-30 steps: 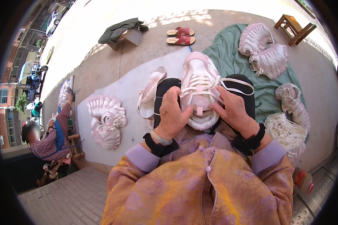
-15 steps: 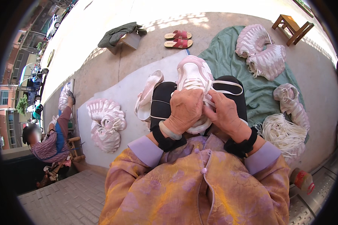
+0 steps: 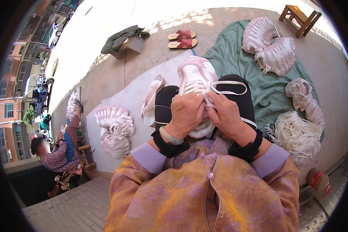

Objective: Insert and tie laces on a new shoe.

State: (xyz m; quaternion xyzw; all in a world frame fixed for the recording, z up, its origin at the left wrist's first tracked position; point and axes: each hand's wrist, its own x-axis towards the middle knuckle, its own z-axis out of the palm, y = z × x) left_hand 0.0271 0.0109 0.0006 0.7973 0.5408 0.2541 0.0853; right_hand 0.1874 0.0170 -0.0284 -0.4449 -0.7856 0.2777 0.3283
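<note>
A white and pale pink sneaker rests across my lap between my knees, toe pointing away. Its white shoelace runs in rows over the tongue, and a long loop of it lies out over my right knee. My left hand is closed, fingers pinching the lace at the upper eyelets. Close against it, my right hand also pinches the lace between thumb and forefinger. Both hands hide the middle of the shoe; its heel collar shows below them. A second pink and white shoe lies beside my left knee.
Bundles of shoe pieces lie on the pale sheet at left; another bundle lies on the green cloth. At right are a pile of white laces and a bottle. Slippers, a stool and a seated person are farther off.
My right fingers have moved in against my left ones and now pinch the lace with them. The whole view has shifted slightly.
</note>
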